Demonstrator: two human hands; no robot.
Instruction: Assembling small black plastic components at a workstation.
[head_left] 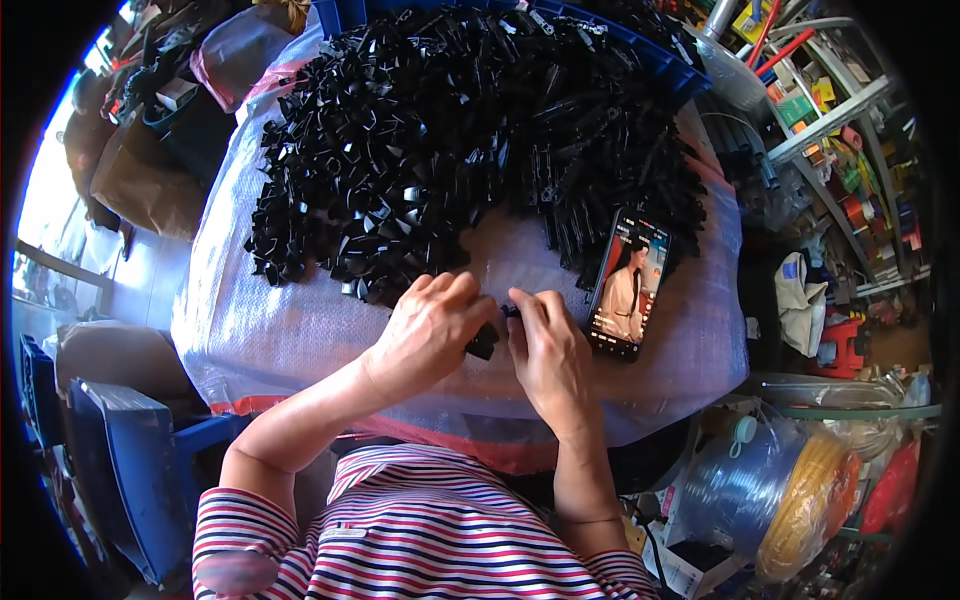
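Note:
My left hand (pixel 428 325) is closed, fingers curled, around a black plastic piece (pixel 483 343) that sticks out below its fingertips. Close by on the right, my right hand (pixel 550 350) pinches a small dark part (pixel 511 310) between thumb and forefinger. A narrow gap separates the two hands. Just beyond them spreads a big heap of small black plastic parts (pixel 400 150), curved glossy ones on the left and longer slim ones on the right. Beneath everything lies a white woven sack (pixel 265 345) with a red edge. How the held pieces are shaped is mostly hidden by my fingers.
A phone (pixel 630 288) with a lit screen lies right of my right hand. Behind the heap stands a blue crate (pixel 660 60). A blue chair (pixel 125 470) is at the lower left. Rolls of clear and yellow tubing (pixel 800 500) and a metal shelf (pixel 830 125) fill the right side.

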